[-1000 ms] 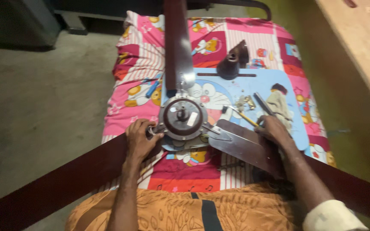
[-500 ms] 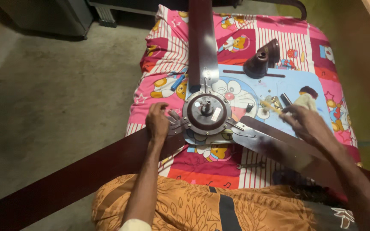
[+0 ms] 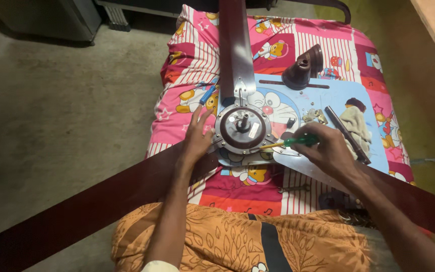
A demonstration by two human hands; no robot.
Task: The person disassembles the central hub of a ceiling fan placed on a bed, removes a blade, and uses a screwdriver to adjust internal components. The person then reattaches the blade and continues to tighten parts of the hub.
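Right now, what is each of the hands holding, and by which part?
The right hand grips a screwdriver by its green handle, tip toward the fan motor hub. The left hand holds nothing; it rests flat beside the hub.

Three dark fan blades (image 3: 235, 45), one round fan motor (image 3: 242, 128), one green-handled screwdriver (image 3: 293, 141), one brown cone-shaped cover (image 3: 303, 68), two hands (image 3: 197, 136).

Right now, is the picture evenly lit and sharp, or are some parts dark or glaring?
Head view: the cartoon sheet and fan motor hub are brightly lit and fairly sharp; glare shines off the metal blade bracket; the floor and frame corners fall into dimness; the right hand looks slightly soft.
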